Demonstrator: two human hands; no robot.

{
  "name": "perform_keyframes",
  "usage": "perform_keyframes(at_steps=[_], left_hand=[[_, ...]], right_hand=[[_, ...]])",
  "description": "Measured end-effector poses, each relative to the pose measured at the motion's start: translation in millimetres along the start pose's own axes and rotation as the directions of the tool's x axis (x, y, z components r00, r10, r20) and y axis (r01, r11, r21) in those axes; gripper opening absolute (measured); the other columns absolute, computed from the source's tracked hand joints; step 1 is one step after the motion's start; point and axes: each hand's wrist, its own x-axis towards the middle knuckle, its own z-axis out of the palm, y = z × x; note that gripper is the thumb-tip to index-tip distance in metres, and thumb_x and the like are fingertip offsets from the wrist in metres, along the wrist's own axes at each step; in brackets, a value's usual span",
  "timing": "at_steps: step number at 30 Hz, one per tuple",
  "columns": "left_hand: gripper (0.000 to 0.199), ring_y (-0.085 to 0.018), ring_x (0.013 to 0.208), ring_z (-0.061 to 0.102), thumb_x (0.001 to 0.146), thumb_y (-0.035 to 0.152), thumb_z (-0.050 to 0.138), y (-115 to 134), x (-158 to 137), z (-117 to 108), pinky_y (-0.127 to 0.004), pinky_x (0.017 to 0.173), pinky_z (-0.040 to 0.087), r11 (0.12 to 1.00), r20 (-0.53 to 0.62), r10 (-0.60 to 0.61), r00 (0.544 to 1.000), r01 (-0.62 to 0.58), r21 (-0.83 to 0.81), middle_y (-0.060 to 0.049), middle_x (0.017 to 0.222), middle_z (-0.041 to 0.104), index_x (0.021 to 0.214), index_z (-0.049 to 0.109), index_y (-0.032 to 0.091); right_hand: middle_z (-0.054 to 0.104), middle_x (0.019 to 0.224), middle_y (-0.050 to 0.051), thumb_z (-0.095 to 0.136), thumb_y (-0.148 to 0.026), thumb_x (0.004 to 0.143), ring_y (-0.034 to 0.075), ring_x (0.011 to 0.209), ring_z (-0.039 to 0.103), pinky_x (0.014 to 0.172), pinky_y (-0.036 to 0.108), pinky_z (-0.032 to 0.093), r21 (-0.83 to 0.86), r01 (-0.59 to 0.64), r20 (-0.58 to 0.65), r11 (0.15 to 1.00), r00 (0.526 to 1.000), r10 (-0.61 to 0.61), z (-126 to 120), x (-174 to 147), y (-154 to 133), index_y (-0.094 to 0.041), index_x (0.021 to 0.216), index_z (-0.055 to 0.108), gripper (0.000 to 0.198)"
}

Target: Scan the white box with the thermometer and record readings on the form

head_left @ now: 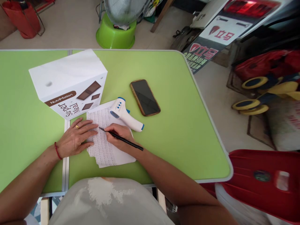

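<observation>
My right hand [119, 135] is closed around a slim black pen [126, 141], its tip close to the written part of a white sheet of paper [106, 151]. Rows of small handwriting cover the paper's left part; its right part is partly hidden by my hand. Flat across the paper's left edge lies my left hand [76, 137], fingers stretched out and holding nothing. A white and blue infrared thermometer [126, 115] rests at the paper's upper right. Just behind my left hand stands a white NutriMotion box [70, 81].
A smartphone in a brown case [145, 97] lies right of the thermometer on the green folding table [182, 134]. Beyond the far edge, a fan [125, 11] sits on a green tub [114, 36]. At the right are a red plastic chair [264, 162] and a vehicle's rear [222, 28].
</observation>
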Motion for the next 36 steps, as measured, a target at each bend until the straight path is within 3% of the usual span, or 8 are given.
perform_keyframes(at_steps=[5,11,18,27,36], left_hand=[[0.034,-0.028,0.133,0.044,0.100,0.040,0.045,-0.2,0.1,0.2,-0.052,0.114,0.028,1.000,-0.009,0.001,1.000,-0.001,0.000,-0.009,0.137,0.057,0.122,0.059,0.019],[0.034,-0.028,0.133,0.043,0.100,0.040,0.046,-0.7,0.0,0.6,-0.052,0.113,0.028,1.000,-0.010,0.018,1.000,-0.018,0.007,-0.009,0.138,0.056,0.122,0.058,0.018],[0.034,-0.028,0.132,0.045,0.100,0.041,0.044,0.0,0.1,-0.3,-0.052,0.113,0.028,1.000,-0.006,0.008,1.000,-0.008,0.008,-0.009,0.137,0.057,0.122,0.059,0.018],[0.035,-0.028,0.133,0.045,0.099,0.041,0.046,-1.0,-0.2,0.1,-0.053,0.114,0.029,1.000,0.002,-0.012,1.000,0.012,-0.020,-0.009,0.138,0.057,0.122,0.060,0.019],[0.036,-0.028,0.133,0.044,0.099,0.042,0.046,-0.6,-0.3,-0.2,-0.053,0.114,0.028,1.000,0.015,-0.019,1.000,0.019,-0.023,-0.009,0.138,0.057,0.122,0.060,0.019]], right_hand=[[0.066,0.063,-0.003,0.054,-0.016,0.075,0.009,0.051,0.056,0.051,0.020,0.045,0.027,0.016,-0.011,1.000,1.000,-0.016,-0.1,-0.2,-0.5,-0.021,0.076,0.065,0.013],[0.068,0.065,-0.002,0.054,-0.017,0.076,0.011,0.055,0.060,0.054,0.022,0.048,0.029,-0.052,-0.051,0.998,0.997,0.054,0.7,-0.1,1.5,-0.022,0.078,0.065,0.012],[0.067,0.063,-0.003,0.055,-0.017,0.074,0.009,0.052,0.057,0.053,0.021,0.047,0.047,-0.074,0.014,0.996,0.997,0.073,-1.1,-0.2,1.8,-0.021,0.075,0.066,0.012],[0.066,0.063,-0.002,0.055,-0.018,0.075,0.010,0.052,0.056,0.051,0.023,0.046,0.047,-0.130,0.009,0.990,0.992,0.129,-1.5,-0.2,0.1,-0.021,0.076,0.065,0.011],[0.066,0.064,-0.002,0.054,-0.017,0.075,0.011,0.053,0.058,0.051,0.022,0.046,0.034,-0.082,-0.052,0.996,0.995,0.084,-0.3,0.0,-0.6,-0.022,0.074,0.064,0.012]])
